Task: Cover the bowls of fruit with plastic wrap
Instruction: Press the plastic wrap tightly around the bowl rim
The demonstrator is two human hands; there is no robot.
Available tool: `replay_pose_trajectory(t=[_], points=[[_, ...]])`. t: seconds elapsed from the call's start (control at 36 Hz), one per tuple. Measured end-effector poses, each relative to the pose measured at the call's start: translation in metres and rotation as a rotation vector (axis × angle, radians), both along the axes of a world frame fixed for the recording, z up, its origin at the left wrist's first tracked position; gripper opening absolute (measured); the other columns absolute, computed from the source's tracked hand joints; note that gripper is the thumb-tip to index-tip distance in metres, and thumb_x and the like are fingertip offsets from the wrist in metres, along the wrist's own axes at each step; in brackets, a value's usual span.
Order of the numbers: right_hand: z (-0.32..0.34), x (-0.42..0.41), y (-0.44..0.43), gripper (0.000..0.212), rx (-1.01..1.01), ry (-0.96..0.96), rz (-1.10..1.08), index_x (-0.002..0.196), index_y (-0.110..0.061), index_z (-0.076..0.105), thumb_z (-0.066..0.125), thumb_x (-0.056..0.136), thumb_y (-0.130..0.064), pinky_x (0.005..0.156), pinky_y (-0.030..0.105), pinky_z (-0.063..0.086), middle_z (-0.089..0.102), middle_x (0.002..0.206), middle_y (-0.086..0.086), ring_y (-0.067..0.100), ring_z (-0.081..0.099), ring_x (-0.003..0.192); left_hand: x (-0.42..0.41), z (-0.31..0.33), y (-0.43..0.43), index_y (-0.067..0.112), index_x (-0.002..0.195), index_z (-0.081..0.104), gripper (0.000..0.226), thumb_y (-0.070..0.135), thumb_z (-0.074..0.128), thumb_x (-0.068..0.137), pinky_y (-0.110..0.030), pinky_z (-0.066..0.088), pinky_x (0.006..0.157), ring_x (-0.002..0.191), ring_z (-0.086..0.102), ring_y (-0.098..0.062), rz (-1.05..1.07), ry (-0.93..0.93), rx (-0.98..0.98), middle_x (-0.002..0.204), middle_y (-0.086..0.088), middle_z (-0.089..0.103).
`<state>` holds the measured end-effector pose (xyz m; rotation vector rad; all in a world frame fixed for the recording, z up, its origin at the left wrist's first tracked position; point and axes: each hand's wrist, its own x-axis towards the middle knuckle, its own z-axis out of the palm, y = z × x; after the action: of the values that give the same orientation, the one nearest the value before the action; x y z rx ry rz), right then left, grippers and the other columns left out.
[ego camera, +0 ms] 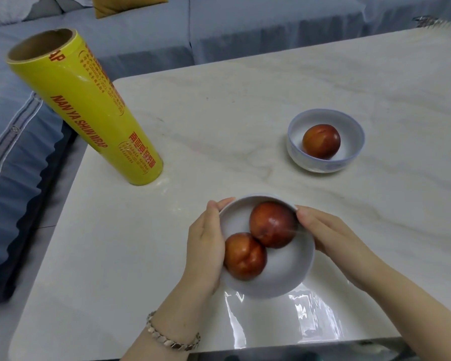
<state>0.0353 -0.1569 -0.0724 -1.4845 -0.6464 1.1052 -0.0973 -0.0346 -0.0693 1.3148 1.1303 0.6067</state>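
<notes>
Our left hand (206, 246) and right hand (331, 238) clasp the near bowl (276, 277), film slack toward us; the upright wrap roll (89, 110) stands far-left, nearer the left.

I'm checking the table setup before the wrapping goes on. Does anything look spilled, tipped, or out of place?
Nothing is spilled or damaged. The yellow plastic wrap roll stands on end near the table's left edge. The near bowl, held by both hands, has two fruits; the far bowl has one. Loose wrap lies on the table by the near bowl.
</notes>
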Motion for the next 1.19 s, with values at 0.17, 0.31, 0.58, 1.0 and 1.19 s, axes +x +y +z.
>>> replay_pose_trajectory(t=[0.17, 0.31, 0.58, 1.0, 1.19], points=[[-0.003, -0.002, 0.001, 0.042, -0.002, 0.046, 0.0, 0.103, -0.008, 0.068, 0.047, 0.081, -0.038, 0.077, 0.019, 0.052, 0.069, 0.105, 0.015, 0.01, 0.065, 0.089, -0.004, -0.003, 0.003, 0.024, 0.091, 0.071, 0.031, 0.019, 0.041, 0.095, -0.02, 0.048, 0.075, 0.092, 0.064, -0.006, -0.061, 0.075, -0.032, 0.095, 0.01, 0.071], [0.002, -0.006, 0.008, 0.032, 0.01, 0.046, 0.05, 0.101, -0.01, 0.069, 0.053, 0.087, -0.034, 0.071, 0.012, 0.05, 0.071, 0.095, 0.0, 0.005, 0.065, 0.085, -0.007, 0.005, 0.024, 0.024, 0.08, 0.067, 0.026, 0.015, 0.045, 0.091, -0.011, 0.043, 0.071, 0.086, 0.06, 0.0, -0.216, 0.145, 0.102, 0.096, 0.004, 0.068], [0.017, 0.02, 0.025, 0.036, -0.118, -0.013, 0.081, 0.098, -0.01, 0.072, 0.064, 0.075, -0.037, 0.082, 0.027, 0.053, 0.073, 0.096, 0.005, 0.015, 0.067, 0.091, -0.003, 0.004, 0.023, 0.029, 0.081, 0.072, 0.028, 0.035, 0.047, 0.094, -0.015, 0.045, 0.083, 0.092, 0.062, 0.001, -0.355, 0.149, 0.166, 0.089, 0.019, 0.071], [0.033, 0.042, 0.057, 0.012, -0.437, -0.223, 0.48, 0.081, -0.012, 0.069, 0.064, 0.084, -0.022, 0.062, 0.017, 0.044, 0.057, 0.072, 0.004, 0.014, 0.049, 0.068, -0.009, -0.004, 0.022, 0.019, 0.086, 0.071, 0.023, 0.017, 0.049, 0.094, -0.002, 0.041, 0.072, 0.087, 0.061, 0.008, -0.415, 0.078, 0.227, 0.089, 0.02, 0.07], [0.036, 0.036, 0.05, 0.021, -0.37, -0.299, 0.556, 0.074, -0.012, 0.061, 0.051, 0.092, -0.017, 0.066, 0.019, 0.042, 0.053, 0.069, 0.0, 0.011, 0.047, 0.065, -0.012, -0.006, 0.017, 0.025, 0.085, 0.073, 0.027, 0.037, 0.049, 0.08, -0.004, 0.042, 0.075, 0.091, 0.063, 0.006, -0.375, 0.039, 0.245, 0.091, 0.021, 0.071]])
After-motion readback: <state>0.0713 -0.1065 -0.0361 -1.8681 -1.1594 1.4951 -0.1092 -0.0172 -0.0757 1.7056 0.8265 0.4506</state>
